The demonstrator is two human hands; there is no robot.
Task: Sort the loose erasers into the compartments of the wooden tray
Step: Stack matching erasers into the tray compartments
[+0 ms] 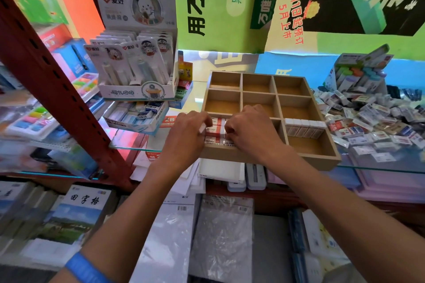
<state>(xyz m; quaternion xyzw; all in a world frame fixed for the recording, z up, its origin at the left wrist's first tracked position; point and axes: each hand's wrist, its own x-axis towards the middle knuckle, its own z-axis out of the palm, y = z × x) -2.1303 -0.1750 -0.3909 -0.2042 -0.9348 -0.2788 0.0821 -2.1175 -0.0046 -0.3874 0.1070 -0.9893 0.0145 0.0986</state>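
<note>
A wooden tray (pixel 326 158) with nine compartments sits on a glass shelf. Its near left compartment holds several red-and-white erasers (pixel 215 130) laid flat. My left hand (pixel 187 132) curls over the left side of them and pinches a white eraser (pixel 202 127) at its fingertips. My right hand (pixel 251 130) lies over the right side of the same stack, fingers curled down on the erasers. The near right compartment holds a row of white erasers (pixel 303 127) standing on edge. A big heap of loose wrapped erasers (pixel 377 122) lies to the tray's right.
A display box of carded correction tapes (pixel 135 62) stands left of the tray, above an open box of erasers (pixel 138 115). A red shelf upright (pixel 57 80) runs diagonally at left. Notebooks and plastic-wrapped paper (pixel 220 236) lie on the lower shelf.
</note>
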